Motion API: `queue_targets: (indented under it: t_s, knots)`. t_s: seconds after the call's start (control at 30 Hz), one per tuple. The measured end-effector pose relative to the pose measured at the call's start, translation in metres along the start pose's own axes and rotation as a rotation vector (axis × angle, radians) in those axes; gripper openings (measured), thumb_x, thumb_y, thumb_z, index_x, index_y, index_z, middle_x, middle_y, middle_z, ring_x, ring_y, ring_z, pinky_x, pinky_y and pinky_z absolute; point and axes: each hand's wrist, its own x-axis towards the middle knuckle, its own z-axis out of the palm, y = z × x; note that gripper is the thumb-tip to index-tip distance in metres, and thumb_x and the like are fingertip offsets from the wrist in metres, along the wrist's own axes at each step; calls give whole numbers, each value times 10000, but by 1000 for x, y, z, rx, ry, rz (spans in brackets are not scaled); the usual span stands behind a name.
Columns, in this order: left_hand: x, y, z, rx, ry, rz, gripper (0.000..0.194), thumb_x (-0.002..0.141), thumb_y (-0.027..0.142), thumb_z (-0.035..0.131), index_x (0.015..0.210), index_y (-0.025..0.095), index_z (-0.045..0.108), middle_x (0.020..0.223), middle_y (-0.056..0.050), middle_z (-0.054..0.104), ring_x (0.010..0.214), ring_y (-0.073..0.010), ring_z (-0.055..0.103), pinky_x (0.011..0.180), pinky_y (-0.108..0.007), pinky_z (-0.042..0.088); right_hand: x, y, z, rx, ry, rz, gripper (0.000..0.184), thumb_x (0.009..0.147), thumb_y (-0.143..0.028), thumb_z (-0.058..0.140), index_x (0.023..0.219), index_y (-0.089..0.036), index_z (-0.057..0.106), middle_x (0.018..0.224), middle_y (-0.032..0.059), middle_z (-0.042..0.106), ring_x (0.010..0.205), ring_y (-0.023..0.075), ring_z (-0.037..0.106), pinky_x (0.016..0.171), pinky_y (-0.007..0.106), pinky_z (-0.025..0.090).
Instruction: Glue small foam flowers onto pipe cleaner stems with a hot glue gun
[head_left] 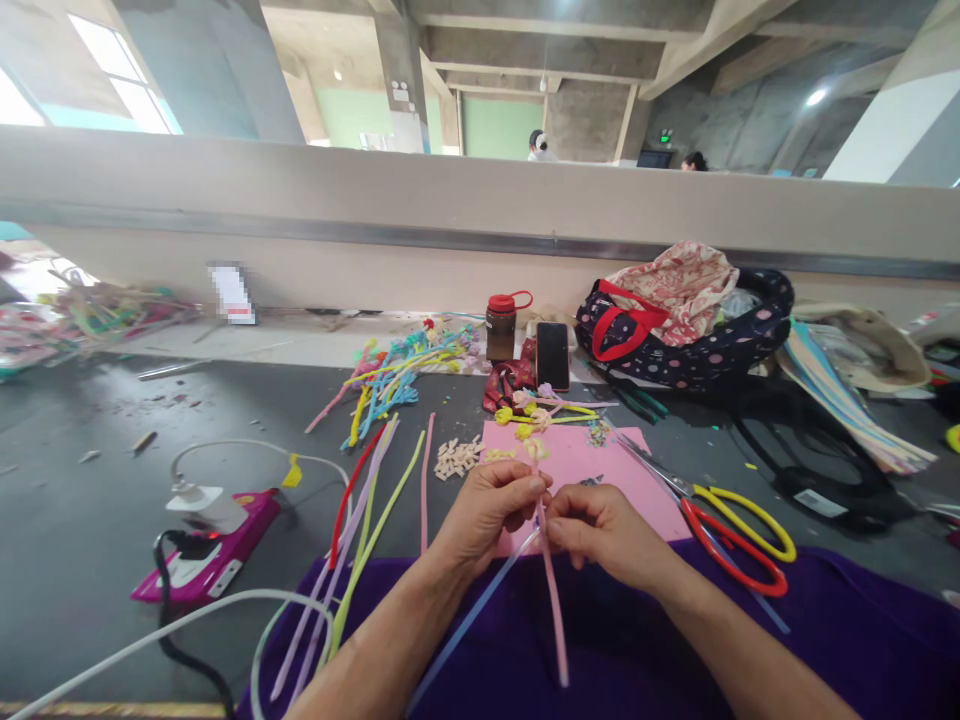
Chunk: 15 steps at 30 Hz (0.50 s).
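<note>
My left hand (501,505) pinches a pink pipe cleaner (553,610) between thumb and fingers. At its top sits a small cream-yellow flower head (535,450), and the stem hangs down below my fingers. My right hand (604,530) is closed in a pinch right beside the stem, just under the left fingertips; what lies between its fingers is hidden. From the stem a thin pale-blue strip (474,615) runs down to the left across the purple cloth (622,640). Under and behind both hands lies a pink sheet (637,490).
Scissors (720,530) with red and yellow handles lie right of my hands. Loose pipe cleaners (375,510), small beige pieces (457,458) and a magenta power strip (214,550) lie left. Finished flowers (536,410), a phone (553,357), a bottle (501,330) and a bag (697,340) stand behind.
</note>
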Motion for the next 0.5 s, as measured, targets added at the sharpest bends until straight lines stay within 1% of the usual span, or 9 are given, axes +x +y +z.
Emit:
queue_targets:
  t_s: [0.17,0.3,0.4,0.5]
  knots:
    - [1,-1,-1,-7,-6,-6,234,589,325,741,646,120,644,547,-4,574,456,-47,417,457,-182,278,1,1,-3,4,55,-16,161,775,-277,555,680,-148,570,601,-31,563,422,52,462,418,172,355]
    - [1,-2,-1,-10,-29,-10,219,632,320,715,654,117,638,549,-3,577,450,-41,425,453,-176,280,1,0,-4,-16,78,-41,162,788,-271,556,686,-146,578,549,-45,524,420,50,452,422,169,350]
    - [0,-1,0,-24,-55,-25,210,655,311,700,658,113,628,576,-14,603,448,-38,435,433,-166,265,0,0,-7,-11,174,-73,150,790,-283,562,724,-154,600,533,-49,515,423,57,446,418,173,354]
    - [-1,1,3,1,-77,-44,198,673,300,688,672,114,622,617,-29,637,446,-35,446,414,-157,253,0,1,-12,25,290,-112,139,778,-290,572,747,-162,614,570,-38,553,435,66,461,420,182,370]
